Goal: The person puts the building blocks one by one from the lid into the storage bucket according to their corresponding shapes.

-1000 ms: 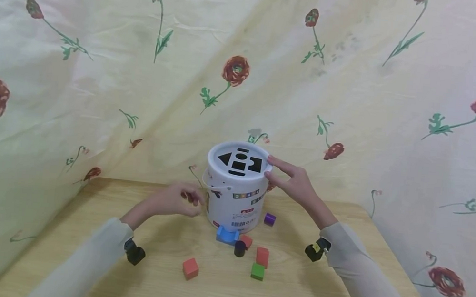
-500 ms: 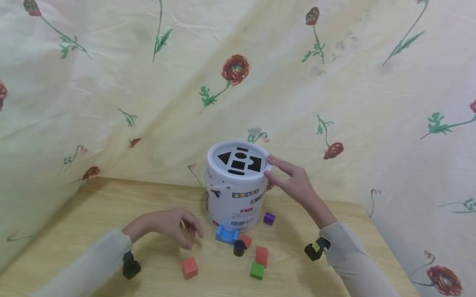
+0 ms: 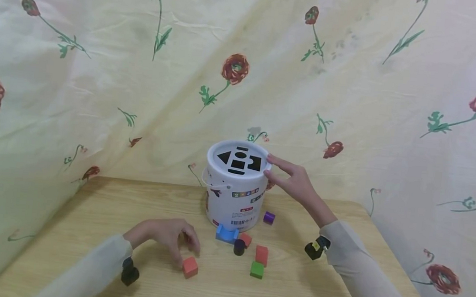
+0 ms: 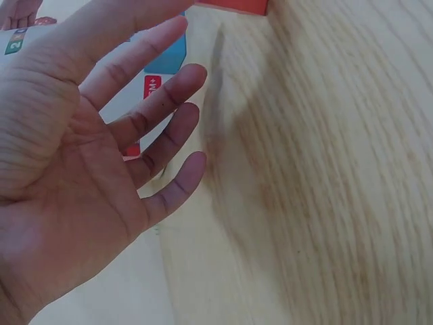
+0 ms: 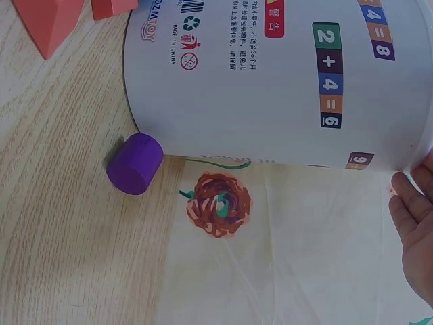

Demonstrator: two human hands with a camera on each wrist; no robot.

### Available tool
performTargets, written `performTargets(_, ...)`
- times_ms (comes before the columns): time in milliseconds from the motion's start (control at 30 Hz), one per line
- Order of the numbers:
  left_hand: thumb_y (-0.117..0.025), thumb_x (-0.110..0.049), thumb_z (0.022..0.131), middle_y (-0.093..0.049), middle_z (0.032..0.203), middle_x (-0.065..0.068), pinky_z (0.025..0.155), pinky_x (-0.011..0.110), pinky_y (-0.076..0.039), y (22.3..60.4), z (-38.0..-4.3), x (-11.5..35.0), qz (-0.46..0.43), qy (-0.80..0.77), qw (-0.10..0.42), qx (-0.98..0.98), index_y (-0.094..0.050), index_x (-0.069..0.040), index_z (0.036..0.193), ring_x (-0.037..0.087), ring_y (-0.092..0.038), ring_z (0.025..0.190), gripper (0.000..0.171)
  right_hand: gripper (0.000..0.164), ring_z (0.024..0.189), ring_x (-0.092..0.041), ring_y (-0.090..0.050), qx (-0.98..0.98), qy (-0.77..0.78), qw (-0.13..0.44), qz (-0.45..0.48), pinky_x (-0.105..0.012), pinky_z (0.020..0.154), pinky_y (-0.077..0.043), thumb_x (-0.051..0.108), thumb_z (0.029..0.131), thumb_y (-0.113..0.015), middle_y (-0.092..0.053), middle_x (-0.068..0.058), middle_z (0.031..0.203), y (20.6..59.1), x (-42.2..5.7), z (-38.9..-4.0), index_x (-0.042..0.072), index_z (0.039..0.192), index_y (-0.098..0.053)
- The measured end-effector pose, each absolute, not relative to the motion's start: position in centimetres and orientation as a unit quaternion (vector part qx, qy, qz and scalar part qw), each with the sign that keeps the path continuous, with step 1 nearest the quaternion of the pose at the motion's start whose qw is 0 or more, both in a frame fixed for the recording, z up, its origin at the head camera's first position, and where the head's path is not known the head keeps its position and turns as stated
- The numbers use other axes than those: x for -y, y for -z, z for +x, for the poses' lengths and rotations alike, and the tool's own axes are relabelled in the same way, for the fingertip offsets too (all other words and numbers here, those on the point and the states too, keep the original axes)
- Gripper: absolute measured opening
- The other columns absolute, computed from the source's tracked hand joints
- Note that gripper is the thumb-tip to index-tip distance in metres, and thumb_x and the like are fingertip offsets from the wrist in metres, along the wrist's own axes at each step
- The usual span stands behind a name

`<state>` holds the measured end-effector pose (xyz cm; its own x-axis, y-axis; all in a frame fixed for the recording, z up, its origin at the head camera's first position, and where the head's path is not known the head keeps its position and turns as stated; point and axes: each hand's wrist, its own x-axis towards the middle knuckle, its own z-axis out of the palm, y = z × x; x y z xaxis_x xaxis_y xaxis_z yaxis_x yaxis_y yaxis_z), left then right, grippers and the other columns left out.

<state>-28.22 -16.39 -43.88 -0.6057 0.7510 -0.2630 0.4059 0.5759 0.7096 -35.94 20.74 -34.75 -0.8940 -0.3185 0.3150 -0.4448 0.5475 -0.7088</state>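
Note:
My left hand (image 3: 171, 237) hovers low over the table, its fingers spread and loosely bent. A red cube (image 3: 190, 267) lies just by its thumb; whether they touch I cannot tell. Nothing lies in the palm in the left wrist view, where a red block (image 4: 247, 5) shows at the top edge. My right hand (image 3: 297, 183) touches the right rim of a white shape-sorter bucket (image 3: 226, 202) with fingers and thumb extended. The bucket stands upright, its lid (image 3: 222, 148) pierced by several black-looking holes: triangle, round, square, slots and a notched shape.
Before the bucket lie a blue notched block (image 3: 227, 235), a dark cylinder (image 3: 239, 247), a red block (image 3: 245, 239), another red block (image 3: 261, 256) and a green block (image 3: 257, 270). A purple cylinder (image 5: 135, 164) lies at its right. Flowered cloth (image 3: 175, 90) hangs behind the table.
My left hand has come down and toward me from beside the bucket to the red cube, its fingers spreading. The right hand stays at the rim.

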Motion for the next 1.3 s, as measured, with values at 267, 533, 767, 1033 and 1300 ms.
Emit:
performTargets(267,-0.089,-0.017,0.073,-0.070,0.111,-0.011,0.099,0.031,-0.049,44.5,-28.0,16.0,0.355,-0.320,0.285,-0.831,-0.076,-0.023,0.109,0.010,-0.061,0.108,0.040,0.060,0.151,-0.030,-0.038,0.876,-0.423,0.072,0.219,-0.067,0.114,-0.033,0.049,0.095,-0.068,-0.044,0.007,0.159,34.7,-20.7,-35.9,0.027,0.149,-0.052)
performTargets(533,-0.087,-0.018,0.074,-0.068,0.106,-0.010,0.095,0.029,-0.047,45.1,-28.0,15.1,0.356,-0.318,0.268,-0.837,-0.075,-0.029,0.102,0.011,-0.059,0.104,0.032,0.061,0.151,-0.031,-0.038,0.876,-0.426,0.070,0.217,-0.067,0.114,-0.033,0.049,0.095,-0.068,-0.044,0.006,0.159,34.5,-20.7,-35.7,0.027,0.149,-0.052)
performTargets(767,-0.086,-0.015,0.074,-0.067,0.107,-0.015,0.097,0.029,-0.047,45.0,-27.6,14.2,0.348,-0.320,0.279,-0.836,-0.075,-0.030,0.105,0.009,-0.059,0.105,0.036,0.061,0.150,-0.031,-0.039,0.872,-0.432,0.069,0.218,-0.067,0.113,-0.034,0.048,0.095,-0.068,-0.044,0.006,0.159,34.5,-20.6,-35.6,0.026,0.149,-0.052)
performTargets(1033,-0.086,-0.020,0.073,-0.065,0.103,-0.016,0.094,0.028,-0.047,45.3,-27.7,13.6,0.347,-0.318,0.251,-0.846,-0.074,-0.030,0.100,0.009,-0.058,0.102,0.031,0.061,0.149,-0.032,-0.040,0.872,-0.434,0.068,0.217,-0.067,0.113,-0.035,0.049,0.095,-0.068,-0.044,0.006,0.159,34.7,-20.7,-35.6,0.029,0.150,-0.051)
performTargets(1300,-0.087,-0.020,0.073,-0.065,0.096,-0.015,0.090,0.026,-0.047,46.5,-28.6,13.3,0.341,-0.334,0.188,-0.858,-0.072,-0.026,0.096,0.008,-0.057,0.096,0.029,0.060,0.150,-0.032,-0.039,0.874,-0.428,0.070,0.218,-0.067,0.113,-0.034,0.048,0.095,-0.068,-0.045,0.006,0.159,34.8,-20.8,-35.6,0.029,0.149,-0.052)
